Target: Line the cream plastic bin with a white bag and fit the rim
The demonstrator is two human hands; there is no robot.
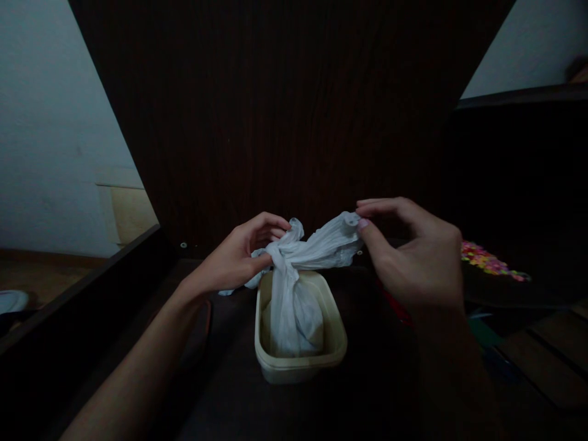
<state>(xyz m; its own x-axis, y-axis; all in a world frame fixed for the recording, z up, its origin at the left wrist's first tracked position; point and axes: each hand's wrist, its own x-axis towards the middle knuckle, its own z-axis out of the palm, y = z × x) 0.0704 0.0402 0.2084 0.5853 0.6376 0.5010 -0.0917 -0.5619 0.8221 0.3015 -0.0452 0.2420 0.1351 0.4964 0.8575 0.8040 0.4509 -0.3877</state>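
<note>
A thin white plastic bag (296,312), gathered and twisted at its neck, sits partly inside a cream rectangular tub (301,370). Something bulky fills the lower part of the bag, but its kind is hidden. My left hand (241,251) is closed on the bag's neck and left end, just above the tub's far rim. On the other side, my right hand (408,245) pinches the tip of the bag's other end between thumb and fingers. That end is stretched out to the right from the twist.
A dark wooden panel (275,122) rises behind the tub, and a raised dark edge (92,282) runs along the left. Small colourful pieces (491,260) lie at the right, beyond my right hand. Something red (397,306) shows beneath that hand.
</note>
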